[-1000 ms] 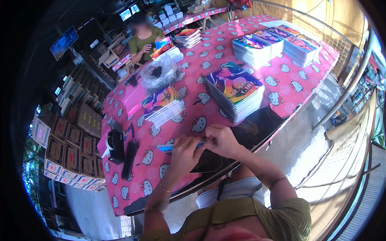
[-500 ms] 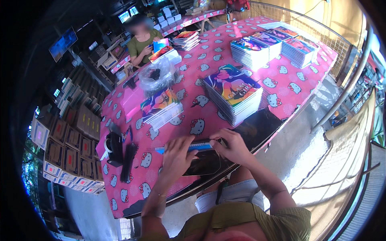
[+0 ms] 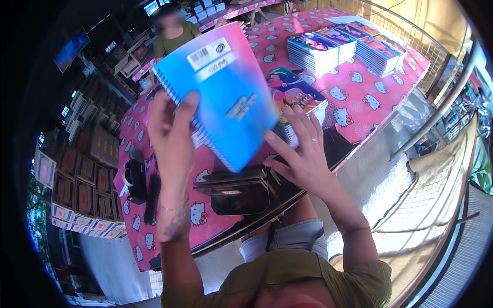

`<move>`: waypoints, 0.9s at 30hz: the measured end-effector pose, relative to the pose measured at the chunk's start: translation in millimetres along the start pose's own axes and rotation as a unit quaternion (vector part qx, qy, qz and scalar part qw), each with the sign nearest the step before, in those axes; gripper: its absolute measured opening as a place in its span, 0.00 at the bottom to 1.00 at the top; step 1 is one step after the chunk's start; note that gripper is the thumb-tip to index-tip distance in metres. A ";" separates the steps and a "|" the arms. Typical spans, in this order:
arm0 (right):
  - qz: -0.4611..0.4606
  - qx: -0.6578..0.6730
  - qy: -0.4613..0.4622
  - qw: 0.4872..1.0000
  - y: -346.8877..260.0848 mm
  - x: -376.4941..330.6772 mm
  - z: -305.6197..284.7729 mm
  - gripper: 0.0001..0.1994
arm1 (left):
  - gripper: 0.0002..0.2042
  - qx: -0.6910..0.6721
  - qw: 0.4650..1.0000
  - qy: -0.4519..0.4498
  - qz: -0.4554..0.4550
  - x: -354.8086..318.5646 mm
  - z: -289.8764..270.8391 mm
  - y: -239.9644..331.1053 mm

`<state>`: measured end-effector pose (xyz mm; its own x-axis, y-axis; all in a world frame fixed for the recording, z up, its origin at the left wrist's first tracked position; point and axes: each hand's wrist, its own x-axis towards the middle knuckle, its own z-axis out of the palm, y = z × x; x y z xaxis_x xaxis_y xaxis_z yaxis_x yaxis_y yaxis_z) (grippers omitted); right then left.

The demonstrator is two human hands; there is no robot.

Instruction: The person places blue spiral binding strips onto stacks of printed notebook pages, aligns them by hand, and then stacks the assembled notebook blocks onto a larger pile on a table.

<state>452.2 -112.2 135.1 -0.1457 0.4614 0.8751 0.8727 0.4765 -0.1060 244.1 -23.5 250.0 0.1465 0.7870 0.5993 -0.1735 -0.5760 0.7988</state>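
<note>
A blue and pink spiral notebook (image 3: 226,92) is raised above the table, tilted, with a white label near its top edge. My left hand (image 3: 172,126) grips it by the coil-bound left edge, thumb on the cover. By the notebook's lower right corner my right hand (image 3: 303,149) is open, fingers spread; whether a fingertip touches the cover is hard to tell. Below the notebook, a black slotted bench device (image 3: 239,195) sits at the table's near edge. Partly hidden behind my right hand is a stack of colourful spiral notebooks (image 3: 300,95).
The table has a pink cartoon-cat cover (image 3: 336,92). More notebook stacks (image 3: 313,54) stand at the far right. A black tape dispenser (image 3: 135,177) and black wire combs (image 3: 152,197) lie at left. Cardboard boxes (image 3: 77,172) are piled beyond. A person (image 3: 177,36) is across the table.
The blue notebook has come up out of the black device, held in my left hand, which has risen and moved left. My right hand has let go and spread its fingers.
</note>
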 end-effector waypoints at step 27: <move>0.144 -0.143 -0.012 0.979 48.3 -28.3 105.1 0.16 | 0.18 0.566 0.798 -0.184 0.096 32.6 -180.7 -227.1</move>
<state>449.5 -23.5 55.6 0.1180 0.5653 0.8164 0.9733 0.0972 -0.2080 112.4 173.0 78.7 0.5352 0.6626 0.5240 0.7335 -0.6722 0.1007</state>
